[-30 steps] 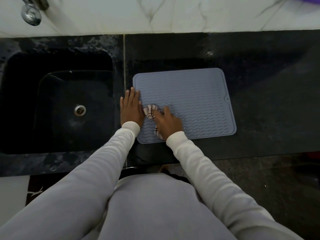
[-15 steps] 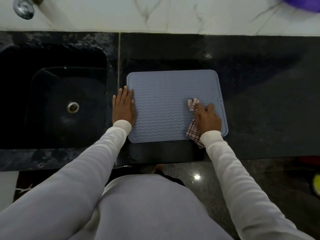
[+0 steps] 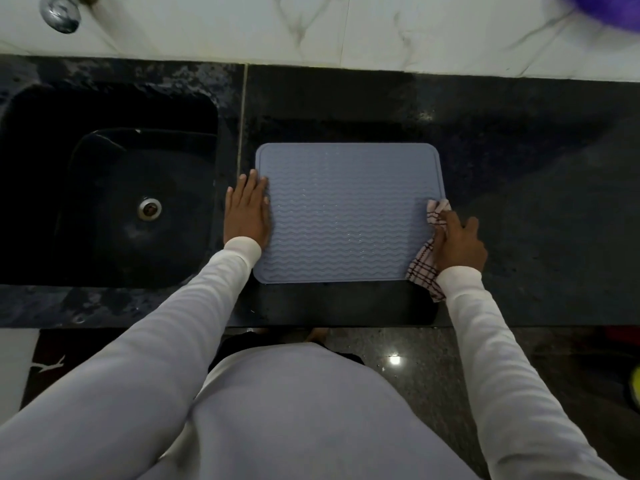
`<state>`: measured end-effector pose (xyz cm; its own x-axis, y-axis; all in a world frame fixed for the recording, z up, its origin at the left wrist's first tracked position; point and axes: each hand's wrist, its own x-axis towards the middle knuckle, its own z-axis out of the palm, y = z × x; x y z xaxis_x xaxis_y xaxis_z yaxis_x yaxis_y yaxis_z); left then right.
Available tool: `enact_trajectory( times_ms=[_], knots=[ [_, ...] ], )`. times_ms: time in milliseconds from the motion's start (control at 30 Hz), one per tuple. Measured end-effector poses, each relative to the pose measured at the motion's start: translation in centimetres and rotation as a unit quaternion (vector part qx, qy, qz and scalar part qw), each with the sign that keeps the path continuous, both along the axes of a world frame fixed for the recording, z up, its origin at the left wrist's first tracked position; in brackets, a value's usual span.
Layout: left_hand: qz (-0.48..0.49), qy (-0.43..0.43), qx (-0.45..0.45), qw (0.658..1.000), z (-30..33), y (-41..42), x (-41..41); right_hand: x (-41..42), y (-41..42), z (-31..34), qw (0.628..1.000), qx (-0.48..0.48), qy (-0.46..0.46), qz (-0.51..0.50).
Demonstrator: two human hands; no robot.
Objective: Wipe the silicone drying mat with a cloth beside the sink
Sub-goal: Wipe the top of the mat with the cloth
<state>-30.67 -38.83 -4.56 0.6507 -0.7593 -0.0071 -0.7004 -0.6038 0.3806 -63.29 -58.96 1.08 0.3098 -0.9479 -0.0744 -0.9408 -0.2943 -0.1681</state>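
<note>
A grey-blue silicone drying mat (image 3: pixel 346 216) with wavy ridges lies flat on the black counter (image 3: pixel 519 188), just right of the sink (image 3: pixel 104 188). My left hand (image 3: pixel 246 211) lies flat with straight fingers on the mat's left edge. My right hand (image 3: pixel 459 242) holds a white checked cloth (image 3: pixel 424 265) bunched under its fingers at the mat's right edge, partly over the counter. The cloth hangs out below my palm towards the mat's near right corner.
The black sink has a metal drain (image 3: pixel 149 207) and a chrome tap (image 3: pixel 60 12) above it. A white marble wall (image 3: pixel 346 26) backs the counter. A blurred purple object (image 3: pixel 606 8) sits at the top right. The counter's front edge runs just below the mat.
My right hand has swept the cloth from the mat's left side across to its right edge. My left hand has stayed on the left edge.
</note>
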Motion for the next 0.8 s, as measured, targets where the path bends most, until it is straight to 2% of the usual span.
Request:
enact_trajectory(
  times_ms=[167, 333, 400, 533, 600, 667, 800],
  knots=[
    [-0.020, 0.002, 0.022, 1.000, 0.3, 0.0, 1.1, 2.2, 0.6, 1.7, 0.998, -0.004, -0.041, 0.041],
    [-0.010, 0.019, -0.006, 1.000, 0.3, 0.1, 0.9, 10.7, 5.8, 3.4, 0.971, 0.001, -0.145, 0.189],
    [-0.009, 0.028, -0.016, 0.999, 0.3, 0.0, 1.0, 14.2, 9.4, 2.5, 0.959, 0.049, -0.132, 0.247],
    [-0.020, 0.027, -0.031, 0.999, -0.1, 0.1, 1.5, 18.0, 15.9, -0.6, 0.937, 0.103, -0.044, 0.331],
    [-0.019, 0.026, -0.036, 0.999, -0.2, 0.2, 1.6, 18.0, 16.8, -1.5, 0.932, 0.102, -0.025, 0.347],
    [-0.018, 0.019, -0.035, 0.999, -0.4, 0.2, 1.5, 17.4, 16.6, -1.8, 0.936, 0.090, -0.048, 0.337],
    [-0.020, 0.015, -0.014, 1.000, -0.4, 0.2, 1.3, 15.9, 15.8, -2.0, 0.948, 0.029, -0.018, 0.315]
  ],
)
